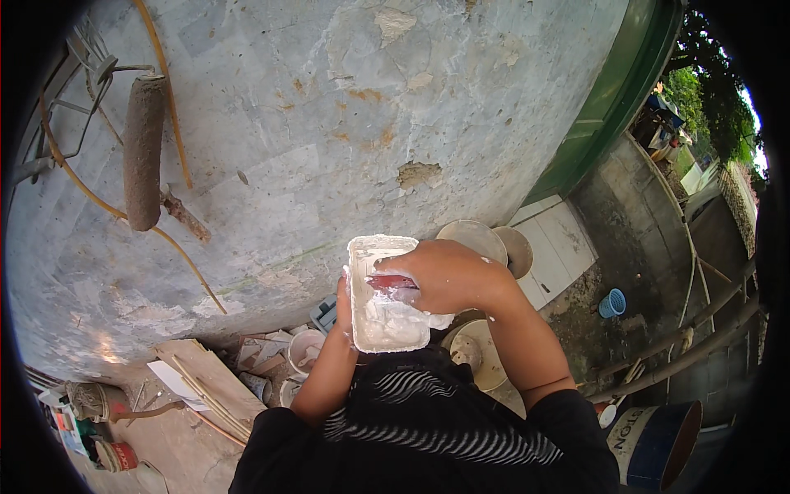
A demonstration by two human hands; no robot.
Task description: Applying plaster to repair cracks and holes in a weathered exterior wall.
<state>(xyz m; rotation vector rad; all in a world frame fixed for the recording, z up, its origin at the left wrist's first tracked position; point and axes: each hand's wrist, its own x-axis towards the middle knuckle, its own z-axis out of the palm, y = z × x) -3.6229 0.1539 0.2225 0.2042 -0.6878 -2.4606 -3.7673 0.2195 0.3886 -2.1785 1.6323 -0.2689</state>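
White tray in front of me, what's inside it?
Smeared white paste-like material lies inside the white tray. Your right hand is over it, gripping a dark red object, perhaps a tool handle. Whatever lies beneath that hand is covered and can't be seen.

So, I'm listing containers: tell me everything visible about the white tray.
The white tray is open, rectangular, plastic-looking, with rounded corners, a crusted rim and white paste inside. It is held before the grey wall, left hand on its left side; the right hand, gripping a dark red tool, partly hides its right side.
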